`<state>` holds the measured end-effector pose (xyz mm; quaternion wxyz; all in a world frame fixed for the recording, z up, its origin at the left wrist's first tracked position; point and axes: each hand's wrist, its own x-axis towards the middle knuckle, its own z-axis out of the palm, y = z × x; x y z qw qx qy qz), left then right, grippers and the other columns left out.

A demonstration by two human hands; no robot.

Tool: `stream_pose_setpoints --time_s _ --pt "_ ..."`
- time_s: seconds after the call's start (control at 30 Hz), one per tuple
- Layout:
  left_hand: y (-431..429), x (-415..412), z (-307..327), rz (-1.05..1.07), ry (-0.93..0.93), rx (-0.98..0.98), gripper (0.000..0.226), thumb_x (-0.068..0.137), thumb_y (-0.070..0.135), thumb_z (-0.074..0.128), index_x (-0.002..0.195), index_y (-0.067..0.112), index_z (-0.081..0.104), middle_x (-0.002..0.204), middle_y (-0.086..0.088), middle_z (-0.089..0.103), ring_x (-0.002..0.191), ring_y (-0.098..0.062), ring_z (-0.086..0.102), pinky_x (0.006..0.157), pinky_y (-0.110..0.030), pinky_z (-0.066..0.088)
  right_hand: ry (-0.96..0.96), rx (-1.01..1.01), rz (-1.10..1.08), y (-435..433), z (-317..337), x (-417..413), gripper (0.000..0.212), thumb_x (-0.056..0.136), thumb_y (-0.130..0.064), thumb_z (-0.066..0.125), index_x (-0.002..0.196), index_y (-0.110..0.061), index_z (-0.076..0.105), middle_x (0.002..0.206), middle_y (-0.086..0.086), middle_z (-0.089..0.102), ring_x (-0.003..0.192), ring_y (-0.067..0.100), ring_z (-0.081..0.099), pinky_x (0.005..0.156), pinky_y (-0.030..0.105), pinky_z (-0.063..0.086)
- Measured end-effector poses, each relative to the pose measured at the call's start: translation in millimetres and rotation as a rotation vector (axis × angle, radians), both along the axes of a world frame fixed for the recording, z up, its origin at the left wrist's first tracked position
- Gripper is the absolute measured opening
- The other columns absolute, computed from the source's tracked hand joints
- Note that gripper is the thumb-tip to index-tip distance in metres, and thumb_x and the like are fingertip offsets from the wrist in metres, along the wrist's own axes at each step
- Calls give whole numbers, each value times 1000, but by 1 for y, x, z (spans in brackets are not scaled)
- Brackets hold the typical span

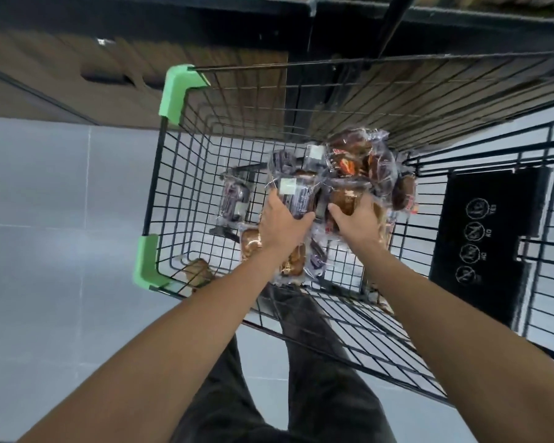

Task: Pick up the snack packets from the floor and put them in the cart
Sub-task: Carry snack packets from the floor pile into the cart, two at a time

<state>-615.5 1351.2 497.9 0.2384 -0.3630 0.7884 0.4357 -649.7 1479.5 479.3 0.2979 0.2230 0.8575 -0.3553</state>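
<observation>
A black wire cart [160,187] with green corner guards stands in front of me. Both my arms reach down into its basket. Between my hands I hold a heap of clear snack packets [349,167] with brown pastries and dark wrappers inside. My left hand [282,225] grips the left side of the heap, the thumb curled round a packet with a white label. My right hand [355,222] grips the right side. More packets [234,199] lie on the cart's wire floor below, one near the front left corner [199,270].
The floor is pale grey tile [45,219]. A brown wooden shelf front [109,68] runs along the far side. The cart's black child-seat flap [486,238] with printed symbols is on the right. My dark trouser legs [301,378] are below the cart.
</observation>
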Motion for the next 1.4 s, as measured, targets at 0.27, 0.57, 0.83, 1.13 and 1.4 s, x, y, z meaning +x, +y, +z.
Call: stream_pose_setpoints --time_s 0.27,0.57,0.83,1.13,1.4 --pt "-20 5 32 0 79 82 77 86 26 68 144 11 21 139 -6 35 113 -11 37 89 -21 32 63 -15 104 -14 33 -1 86 73 -59 60 138 -9 37 131 11 56 117 29 57 99 48 49" --pt "-130 43 101 216 323 65 83 86 18 67 150 17 15 155 -5 23 140 -20 27 115 -34 24 160 -152 350 -124 131 10 63 90 -30 64 143 -11 34 121 -3 51 111 13 51 101 34 43" --pt "-289 145 149 500 469 -42 77 85 13 67 148 10 22 151 -10 28 137 -26 32 113 -44 30 196 -293 743 -305 182 65 58 91 -18 61 143 -12 36 126 7 55 119 21 52 101 35 44" --pt "-476 316 188 847 487 -192 73 86 14 66 147 8 26 151 -11 32 137 -26 34 113 -40 30 231 -452 1093 -533 220 202 51 86 -9 64 134 -4 46 113 13 61 98 21 58 92 28 43" --pt "-593 449 245 1032 553 -329 65 88 20 64 144 11 32 148 -8 36 134 -24 39 111 -38 33 248 -622 1331 -679 264 312 42 87 -10 64 127 -4 52 101 5 58 91 13 55 83 20 43"
